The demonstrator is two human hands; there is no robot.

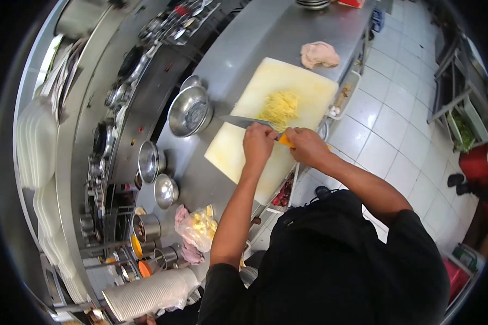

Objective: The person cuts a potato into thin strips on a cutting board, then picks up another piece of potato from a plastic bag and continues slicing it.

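Steel-bladed knife with an orange handle (238, 122) lies crosswise on the pale, rectangular plastic cutting board (228, 154). Its long axis runs left to right, with the tip pointing to my left. My right hand (307, 146) has its fingers closed round the handle. My left hand (258, 143) sits curled over the back of the blade; I cannot tell whether those fingers press down or grip anything. The heap of thin yellow shreds (279, 108) lies just beyond the blade, away from my body, mid-board on the grey steel bench (265, 38).
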